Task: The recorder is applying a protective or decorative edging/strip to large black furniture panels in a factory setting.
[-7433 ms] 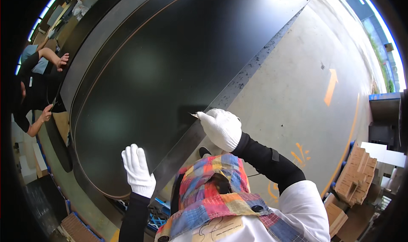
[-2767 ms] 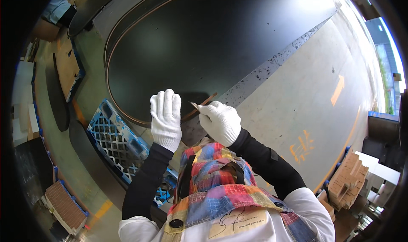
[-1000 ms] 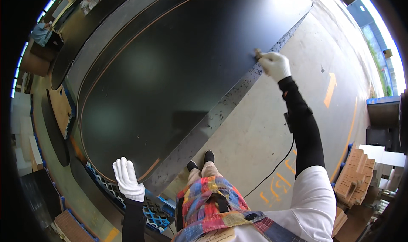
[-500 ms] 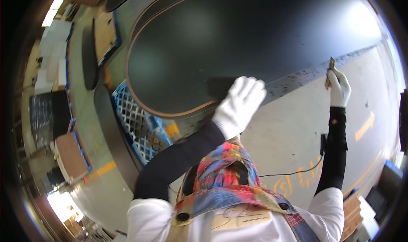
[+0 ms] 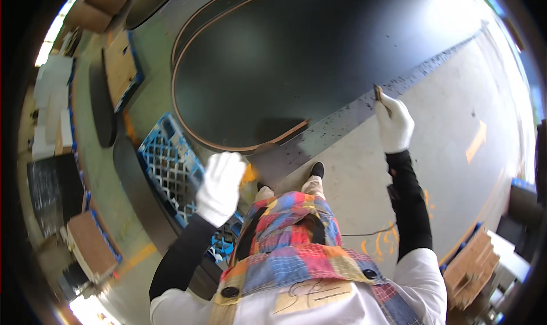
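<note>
A large dark panel with one rounded end fills the top middle, its curved side lined with a thin brown edge band. My right hand, in a white glove, pinches a small, thin dark-brown piece between thumb and fingers. That piece is near the panel's straight, speckled border; whether it touches cannot be made out. My left hand, also gloved in white, is up beside the blue pallet, apart from the panel. Its fingers are smeared by motion, and nothing shows in them.
A blue lattice pallet lies left of my legs. Long dark curved boards and a wood-topped pallet are farther left. Stacked brown boards stand at the lower right. A black cable crosses the grey floor.
My left hand has left the panel's near edge, moving left and toward me. My right hand has shifted left along the speckled border, still pinching the small piece. My shoes have come into view.
</note>
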{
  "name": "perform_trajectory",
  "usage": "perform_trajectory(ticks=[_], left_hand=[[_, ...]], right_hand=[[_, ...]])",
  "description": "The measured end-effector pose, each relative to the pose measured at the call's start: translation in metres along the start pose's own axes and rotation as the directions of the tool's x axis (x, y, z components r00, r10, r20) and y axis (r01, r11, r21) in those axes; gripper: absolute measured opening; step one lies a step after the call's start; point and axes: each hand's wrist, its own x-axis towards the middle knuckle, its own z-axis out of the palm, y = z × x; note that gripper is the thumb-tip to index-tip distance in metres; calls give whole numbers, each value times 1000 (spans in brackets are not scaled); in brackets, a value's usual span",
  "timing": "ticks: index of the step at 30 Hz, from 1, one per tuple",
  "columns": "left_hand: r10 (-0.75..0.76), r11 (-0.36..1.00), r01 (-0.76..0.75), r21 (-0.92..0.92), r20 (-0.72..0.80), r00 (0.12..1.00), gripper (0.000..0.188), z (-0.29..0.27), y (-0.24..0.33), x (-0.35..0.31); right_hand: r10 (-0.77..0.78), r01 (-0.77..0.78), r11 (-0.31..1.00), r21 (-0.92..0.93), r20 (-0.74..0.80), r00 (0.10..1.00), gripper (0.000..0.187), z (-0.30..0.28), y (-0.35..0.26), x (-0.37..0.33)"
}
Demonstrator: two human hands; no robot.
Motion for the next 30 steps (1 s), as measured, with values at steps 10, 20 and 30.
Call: perform_trajectory(ticks=[10, 20, 30], left_hand=[[-593, -228, 530, -817, 548, 590, 37, -6, -149, 18], [-463, -235, 585, -776, 618, 635, 26, 11, -169, 35], [-412, -328, 543, -773, 634, 654, 22, 28, -173, 26]], right_hand=[[-338, 339, 920, -197, 41, 940, 25, 83, -113, -102], [-270, 183, 806, -563, -75, 960, 9, 66, -70, -39], [-177, 174, 981, -90, -28, 984, 21, 81, -165, -121]])
